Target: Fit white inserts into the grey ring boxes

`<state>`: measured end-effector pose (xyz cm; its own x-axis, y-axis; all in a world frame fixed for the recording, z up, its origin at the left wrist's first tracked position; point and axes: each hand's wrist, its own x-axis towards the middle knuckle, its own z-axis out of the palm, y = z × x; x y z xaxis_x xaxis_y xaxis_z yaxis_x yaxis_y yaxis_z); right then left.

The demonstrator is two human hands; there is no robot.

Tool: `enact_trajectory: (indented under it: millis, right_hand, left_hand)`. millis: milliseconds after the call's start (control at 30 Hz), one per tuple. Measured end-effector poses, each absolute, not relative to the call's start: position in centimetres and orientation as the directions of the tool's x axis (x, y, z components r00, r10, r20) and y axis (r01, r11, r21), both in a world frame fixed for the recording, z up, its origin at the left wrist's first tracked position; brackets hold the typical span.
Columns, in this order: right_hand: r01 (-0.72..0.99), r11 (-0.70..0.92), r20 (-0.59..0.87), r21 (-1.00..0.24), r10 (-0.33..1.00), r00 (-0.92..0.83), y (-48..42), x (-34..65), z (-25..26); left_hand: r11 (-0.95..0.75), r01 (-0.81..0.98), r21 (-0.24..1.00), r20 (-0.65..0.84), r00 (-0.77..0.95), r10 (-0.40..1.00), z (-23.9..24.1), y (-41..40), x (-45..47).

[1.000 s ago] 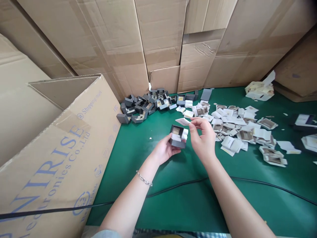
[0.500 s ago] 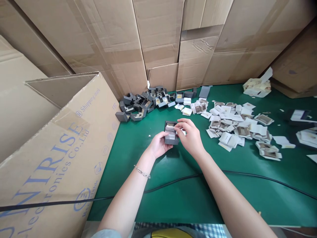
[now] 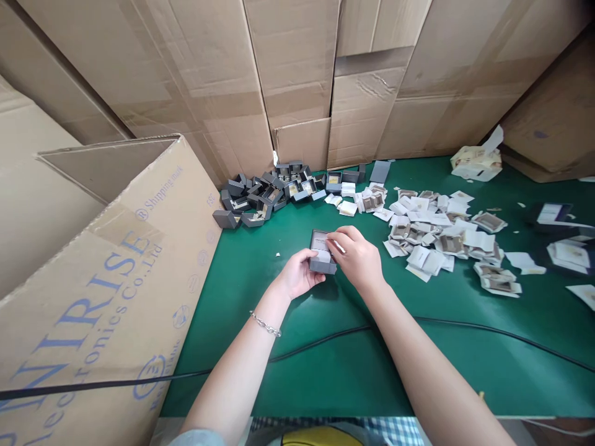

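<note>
Left hand (image 3: 297, 275): centre of the frame, fingers curled shut around the small grey box (image 3: 321, 266) from its left side and underside. This cupping seems meant to keep the box level with its open face up.
Right hand (image 3: 360, 260): just right of the box, fingertips bunched at its mouth and pinching a white slip (image 3: 341, 247). Only a sliver of the slip shows beneath the fingers.
Small grey box: held between the two hands just above the green table cover (image 3: 353, 371), lid tipped back towards the top of the frame. Its contents are too small to make out.
Bracelet (image 3: 266, 324): silver chain on the left wrist, lower centre.
Black cable (image 3: 488, 337): runs across the cover below the forearms, left to right.
Heap of grey boxes (image 3: 260, 199): above and left of the hands, many lying open, piled against the cardboard.
Scatter of white cards (image 3: 441, 241): right of the hands, loose and overlapping, probably kept close for the right hand.
Printed carton (image 3: 106, 291): large, left of the frame, blue lettering, flap open.
Cardboard wall (image 3: 297, 74): flattened cartons lining the whole top of the frame.
</note>
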<state>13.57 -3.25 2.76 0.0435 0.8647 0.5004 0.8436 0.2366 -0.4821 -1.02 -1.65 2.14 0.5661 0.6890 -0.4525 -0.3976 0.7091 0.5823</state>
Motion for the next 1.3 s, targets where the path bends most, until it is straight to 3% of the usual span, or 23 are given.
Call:
enact_trajectory:
  millis: [67,167,233,300,567,767,967,1167,1300]
  right_hand:
    - [0.743,0.207,0.447,-0.637,0.884,0.138,-3.0,13.4,2.8]
    - [0.505,0.117,0.237,-0.855,0.955,0.18,-2.7,13.4,3.0]
    - [0.407,0.046,0.101,-0.912,0.988,0.114,-2.5,13.4,3.2]
    - [0.383,0.026,0.061,-0.923,0.995,0.081,-2.6,13.4,3.2]
    - [0.508,0.186,0.293,-0.841,0.946,0.139,-2.6,12.9,2.8]
    - [0.475,0.196,0.247,-0.858,0.968,0.048,-1.3,15.0,1.9]
    - [0.636,0.123,0.277,-0.762,0.949,0.148,-1.3,16.2,2.0]
    - [0.772,0.084,0.226,-0.63,0.971,0.078,-1.5,15.5,0.9]
    - [0.837,0.119,0.248,-0.535,0.968,0.021,-1.6,15.2,0.7]
  left_hand:
    - [0.698,-0.377,0.608,-0.439,0.573,0.692,2.1,-1.8,-1.1]
    - [0.676,-0.326,0.661,-0.392,0.618,0.682,2.1,-2.0,-1.1]
    - [0.656,-0.299,0.694,-0.365,0.639,0.677,2.1,-2.1,-1.2]
    - [0.626,-0.287,0.725,-0.344,0.637,0.69,2.2,-2.3,-1.2]
    - [0.514,-0.289,0.808,-0.31,0.534,0.787,2.1,-2.3,-1.0]
    - [0.431,-0.286,0.856,-0.325,0.35,0.878,2.2,-2.0,-0.2]
    - [0.35,-0.069,0.934,-0.35,0.022,0.937,1.6,-0.5,-1.4]
    - [0.296,-0.016,0.955,-0.296,-0.024,0.955,1.0,0.2,-2.1]
    - [0.126,0.039,0.991,-0.123,-0.075,0.99,0.5,0.2,-2.1]
